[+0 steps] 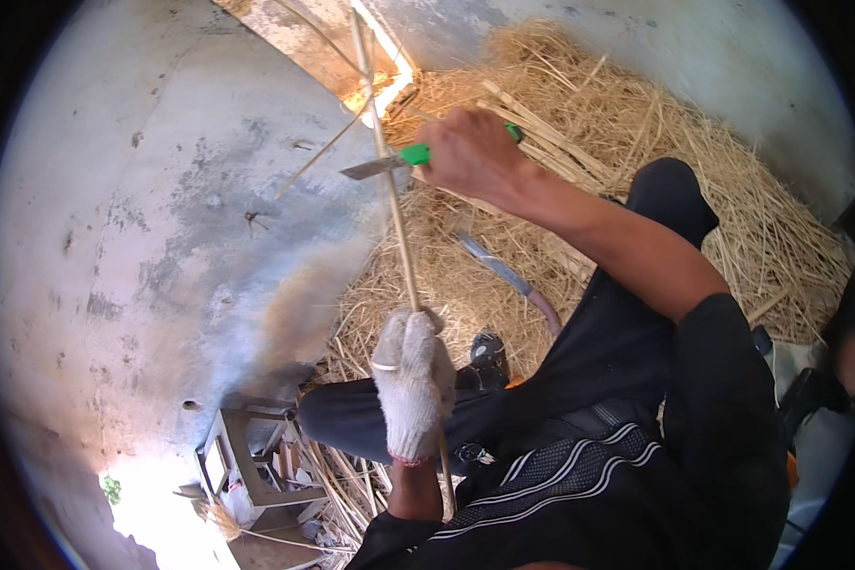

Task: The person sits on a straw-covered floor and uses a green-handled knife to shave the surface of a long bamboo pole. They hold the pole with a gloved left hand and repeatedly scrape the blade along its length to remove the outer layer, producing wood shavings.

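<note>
My left hand (411,375), in a white knitted work glove, is closed around a long, thin, pale cane (402,233). The cane runs up and away past the glove, and its lower end comes out beside my wrist. In my bare right hand (470,157) is a knife (415,154) with a green handle. Its short grey blade crosses the cane well above the glove; whether it bites in, I cannot tell. A thin side shoot or second stick (321,163) crosses the cane near the blade.
Straw and shavings (589,104) cover the floor, with cut canes (541,138) among them. A curved blade with a brown handle (503,271) lies by my leg. A stained wall (180,190) rises at left. A metal-framed stool (256,465) holding scraps stands lower left.
</note>
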A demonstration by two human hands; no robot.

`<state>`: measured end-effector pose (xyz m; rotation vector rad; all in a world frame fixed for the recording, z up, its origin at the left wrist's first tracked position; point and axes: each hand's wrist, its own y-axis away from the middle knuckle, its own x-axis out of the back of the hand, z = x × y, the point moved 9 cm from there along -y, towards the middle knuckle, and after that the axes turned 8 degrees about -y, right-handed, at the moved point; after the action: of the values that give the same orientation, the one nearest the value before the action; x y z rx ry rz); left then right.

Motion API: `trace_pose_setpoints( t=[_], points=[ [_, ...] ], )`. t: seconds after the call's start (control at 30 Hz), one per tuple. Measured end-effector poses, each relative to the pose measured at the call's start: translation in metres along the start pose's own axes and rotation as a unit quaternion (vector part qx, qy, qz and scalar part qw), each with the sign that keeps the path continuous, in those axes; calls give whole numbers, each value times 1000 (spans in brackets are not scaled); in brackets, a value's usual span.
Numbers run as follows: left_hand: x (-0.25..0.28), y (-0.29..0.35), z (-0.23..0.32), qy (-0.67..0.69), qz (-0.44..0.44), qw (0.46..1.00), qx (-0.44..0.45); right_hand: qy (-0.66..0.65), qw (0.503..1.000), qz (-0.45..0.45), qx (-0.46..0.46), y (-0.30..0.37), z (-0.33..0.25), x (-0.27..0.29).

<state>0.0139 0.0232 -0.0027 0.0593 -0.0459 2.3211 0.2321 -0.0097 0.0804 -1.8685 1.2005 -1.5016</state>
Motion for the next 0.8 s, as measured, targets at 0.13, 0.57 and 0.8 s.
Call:
trace_pose_setpoints(
  t=[0.13,0.57,0.8],
  points=[
    [11,-5,8,-74,11,997,18,18,999,-36,-33,1,-4,-16],
    [40,-18,-16,-87,40,995,5,-17,999,2,34,20,-21,-46],
    [30,-12,-32,-242,13,970,-35,35,996,-5,-79,-1,24,-48]
  ],
)
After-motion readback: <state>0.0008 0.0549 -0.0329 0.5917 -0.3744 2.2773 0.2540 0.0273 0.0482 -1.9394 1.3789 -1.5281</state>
